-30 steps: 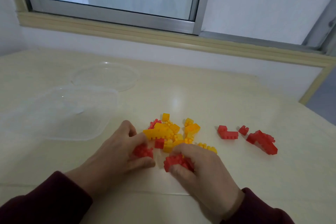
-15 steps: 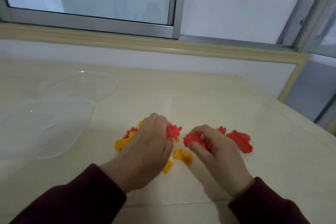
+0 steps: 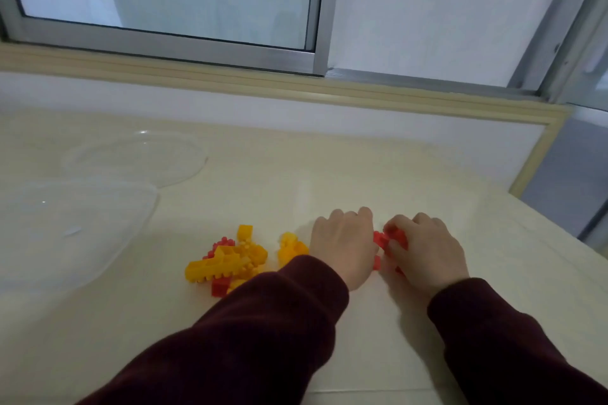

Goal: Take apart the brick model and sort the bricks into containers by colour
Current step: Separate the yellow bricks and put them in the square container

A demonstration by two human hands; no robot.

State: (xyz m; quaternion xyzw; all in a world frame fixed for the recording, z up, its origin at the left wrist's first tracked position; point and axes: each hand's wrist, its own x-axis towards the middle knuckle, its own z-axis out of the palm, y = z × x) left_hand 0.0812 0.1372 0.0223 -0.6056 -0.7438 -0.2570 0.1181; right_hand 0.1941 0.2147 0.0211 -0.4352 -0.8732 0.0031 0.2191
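Because both hands crowd over the same small clump of red bricks point(image 3: 387, 240), the likeliest slip is a brick springing loose as the pieces part and skidding off across the smooth counter point(image 3: 296, 181), or red pieces getting swept back into the mixed pile by the left sleeve point(image 3: 263, 322), which lies right against it. The left hand point(image 3: 343, 245) is curled palm-down with its fingertips at the clump's left side; how firmly it grips cannot be told, since the hand hides its own fingertips. The right hand point(image 3: 424, 253) is bent over the clump from the other side, thumb and fingers pinching red bricks. One more red brick point(image 3: 377, 262) shows just below, between the two hands. The unsorted heap of yellow bricks point(image 3: 230, 260), with a few red ones mixed in, lies to the left of the left hand, its nearest pieces just beside that wrist. The two clear plastic containers sit well apart from the hands, far to the left: the nearer clear container point(image 3: 65, 233) and the farther clear container point(image 3: 135, 158), neither showing any brick inside. That long reach is a second risk: pinched bricks could drop on the way across.
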